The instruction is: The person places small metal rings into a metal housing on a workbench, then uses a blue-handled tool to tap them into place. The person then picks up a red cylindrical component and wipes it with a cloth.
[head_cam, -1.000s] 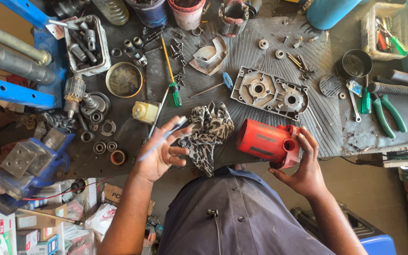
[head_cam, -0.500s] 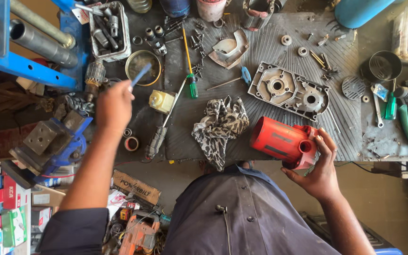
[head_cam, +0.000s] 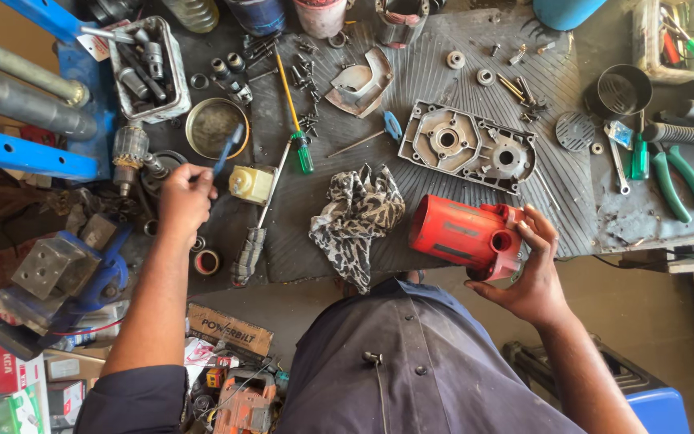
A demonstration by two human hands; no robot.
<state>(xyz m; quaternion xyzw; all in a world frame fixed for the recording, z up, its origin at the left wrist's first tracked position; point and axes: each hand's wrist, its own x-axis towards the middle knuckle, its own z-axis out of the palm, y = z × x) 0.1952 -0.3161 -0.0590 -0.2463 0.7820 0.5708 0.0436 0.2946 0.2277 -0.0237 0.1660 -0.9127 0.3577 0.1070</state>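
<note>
Ribbed dark bench mat [head_cam: 443, 72] spans the top of the view, cluttered with parts. Blue press frame [head_cam: 18, 149] sits at 10 o'clock; blue vise [head_cam: 66, 277] below it at 8 o'clock. Grey cast cover plate [head_cam: 467, 146] lies at 1 o'clock, just above the red motor housing [head_cam: 455, 235]. Housing rests at the mat's near edge, about 3 o'clock from centre. Your right hand [head_cam: 533, 269] is wrapped round its open end, fingers on top, thumb underneath. Patterned rag [head_cam: 357, 217] lies dead centre, just left of the housing, not touching it. Round metal dish [head_cam: 212, 127] at 11 o'clock. Your left hand [head_cam: 185, 199] is closed on a blue-handled brush [head_cam: 228, 149], tip over the dish's lower rim. Small yellow block [head_cam: 251, 183] sits just right of that hand. Green-handled screwdriver [head_cam: 292, 108] lies at 12 o'clock.
</note>
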